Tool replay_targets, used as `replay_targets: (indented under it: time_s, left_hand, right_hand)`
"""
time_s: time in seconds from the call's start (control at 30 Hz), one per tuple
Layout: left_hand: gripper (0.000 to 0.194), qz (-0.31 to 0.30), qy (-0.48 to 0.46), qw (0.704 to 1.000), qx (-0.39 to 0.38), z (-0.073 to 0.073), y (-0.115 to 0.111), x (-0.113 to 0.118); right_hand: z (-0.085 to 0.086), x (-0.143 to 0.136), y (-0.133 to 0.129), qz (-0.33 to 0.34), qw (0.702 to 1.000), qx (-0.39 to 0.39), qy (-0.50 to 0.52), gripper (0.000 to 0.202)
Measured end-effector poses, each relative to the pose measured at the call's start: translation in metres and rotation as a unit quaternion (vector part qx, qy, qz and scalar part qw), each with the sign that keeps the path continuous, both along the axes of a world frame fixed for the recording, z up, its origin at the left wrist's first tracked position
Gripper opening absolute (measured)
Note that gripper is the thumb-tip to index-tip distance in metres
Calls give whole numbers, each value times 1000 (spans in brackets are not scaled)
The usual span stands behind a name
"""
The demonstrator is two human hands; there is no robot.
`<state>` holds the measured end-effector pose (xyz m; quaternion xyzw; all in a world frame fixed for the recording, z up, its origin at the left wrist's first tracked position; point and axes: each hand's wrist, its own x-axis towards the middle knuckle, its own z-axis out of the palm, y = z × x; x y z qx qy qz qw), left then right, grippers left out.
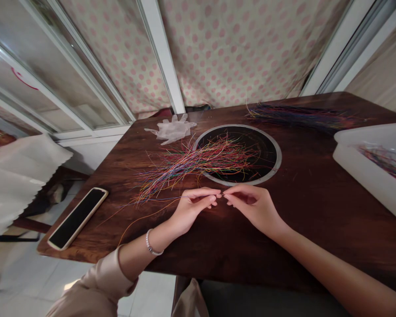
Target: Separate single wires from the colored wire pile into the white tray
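My left hand (194, 207) is closed in a pinch on thin wires. An orange wire (141, 216) and a bluish wire (158, 199) trail from it to the left over the table. Fingertip to fingertip with it, my right hand (255, 204) is also pinched; whatever lies between its fingers is too small to make out. Just beyond both hands spreads a loose bundle of thin multicoloured wires (191, 162), partly over a round black plate (265, 152) with a grey rim set in the tabletop.
The dark wooden table (303, 207) carries a phone (78, 218) at the left and crumpled clear plastic gloves (173, 128) at the back. Another dark wire bundle (300, 116) lies at the back right. A white bin (359, 176) with wires (387, 160) inside stands at the right.
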<state>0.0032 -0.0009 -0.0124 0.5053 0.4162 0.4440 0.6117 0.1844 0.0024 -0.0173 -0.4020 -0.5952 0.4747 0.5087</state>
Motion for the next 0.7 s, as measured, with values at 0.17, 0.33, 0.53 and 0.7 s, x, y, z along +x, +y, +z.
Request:
replay_targets:
  time_s: [0.17, 0.33, 0.53, 0.7]
  left_hand:
    - [20, 6, 4, 1000, -2, -1, 0, -1]
    - [21, 9, 7, 1000, 4, -2, 0, -1]
    - [16, 7, -10, 1000, 12, -1, 1, 0]
    - [18, 4, -24, 1000, -15, 0, 1, 0]
  right_hand:
    - [-1, 0, 0, -17, 1000, -16, 20, 9]
    - [-2, 0, 1, -22, 999, -16, 30, 8]
    - [-1, -1, 1, -19, 999, -15, 45, 8]
    - [-1, -1, 0, -19, 998, -15, 50, 9]
